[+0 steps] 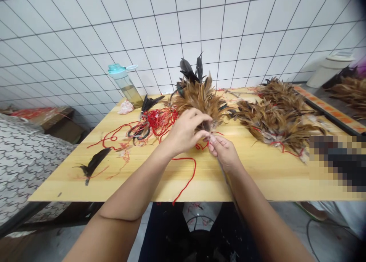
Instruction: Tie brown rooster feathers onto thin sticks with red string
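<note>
A bundle of brown feathers (200,98) with several tall black feathers at its back lies in front of me. My left hand (187,130) is curled at its near side, thumb and fingers around the greyish quill base. Just to the right, my right hand (224,149) pinches the pale end of a thin grey strand (222,168), which runs down past the wrist over the table edge. Red yarn (194,170) lies below my left hand, and a small loop of it shows between the hands. The exact grip of the left fingertips is partly hidden.
Scissors (138,134) lie by a tangle of red yarn (160,121). A water bottle (124,86), a pink crumpled lump (126,107) and a black feather (95,163) are to the left. More feather bundles (274,121) lie right on the wooden table (114,185), before a tiled wall.
</note>
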Motion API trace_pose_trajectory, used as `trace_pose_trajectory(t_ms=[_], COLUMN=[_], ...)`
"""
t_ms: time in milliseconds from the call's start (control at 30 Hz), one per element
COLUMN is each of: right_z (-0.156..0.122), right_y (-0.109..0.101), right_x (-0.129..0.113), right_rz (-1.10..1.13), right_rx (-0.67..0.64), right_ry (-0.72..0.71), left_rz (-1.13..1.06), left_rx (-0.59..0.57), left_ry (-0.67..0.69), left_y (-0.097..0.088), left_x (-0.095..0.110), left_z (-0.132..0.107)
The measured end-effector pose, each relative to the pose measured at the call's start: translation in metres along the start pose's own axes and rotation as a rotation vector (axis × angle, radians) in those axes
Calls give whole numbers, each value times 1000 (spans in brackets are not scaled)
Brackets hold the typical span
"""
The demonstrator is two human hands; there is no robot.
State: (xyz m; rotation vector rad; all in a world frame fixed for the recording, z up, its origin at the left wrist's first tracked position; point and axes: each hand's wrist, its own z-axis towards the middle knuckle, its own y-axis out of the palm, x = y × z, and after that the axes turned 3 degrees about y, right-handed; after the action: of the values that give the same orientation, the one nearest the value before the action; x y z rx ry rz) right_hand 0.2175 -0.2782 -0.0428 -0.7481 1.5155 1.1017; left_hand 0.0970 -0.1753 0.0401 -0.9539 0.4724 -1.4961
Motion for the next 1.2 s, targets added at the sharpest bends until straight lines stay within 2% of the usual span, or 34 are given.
trace_pose_trajectory(t_ms=[67, 133, 200, 233, 300, 400, 467, 533, 633, 767, 867, 1100, 1200], right_z=[-1, -1, -1, -1, -1, -2, -5, -7, -10, -13, -15, -19, -25], right_y=[-1, -3, -5, -7, -9, -11, -11, -10, -8, -5, 0, 9, 4], right_x=[-3, -5, -6, -6, -6, -6, -6, -7, -9, -10, -9, -11, -12], right_rz=[41, 78, 112, 123, 134, 134, 100, 32, -65, -212, -453, -1102, -1345], right_rx=[25, 53, 68, 69, 68, 94, 128, 165, 244, 328, 371, 569, 588], right_ry=[11, 13, 11, 9, -6, -45, -67, -86, -123, -190, -241, -329, -301], left_rz=[1, -61, -228, -346, -604, -931, -1063, -1112, -1014, -837, -717, -452, -326], left_rx=[202, 372, 402, 348, 155, -120, -191, -213, -212, -61, 30, 89, 64], left_ry=[-86, -227, -386, -452, -533, -520, -491, -503, -545, -532, -507, -246, -34], left_y=[-7, -8, 0, 8, 27, 55, 64, 65, 56, 44, 40, 31, 25], left_x=[-4, -13, -24, -28, -33, -24, -14, -5, 2, 2, 6, 16, 10], left_z=[-5, -12, -22, -27, -34, -38, -39, -39, -37, -34, -34, -38, -38])
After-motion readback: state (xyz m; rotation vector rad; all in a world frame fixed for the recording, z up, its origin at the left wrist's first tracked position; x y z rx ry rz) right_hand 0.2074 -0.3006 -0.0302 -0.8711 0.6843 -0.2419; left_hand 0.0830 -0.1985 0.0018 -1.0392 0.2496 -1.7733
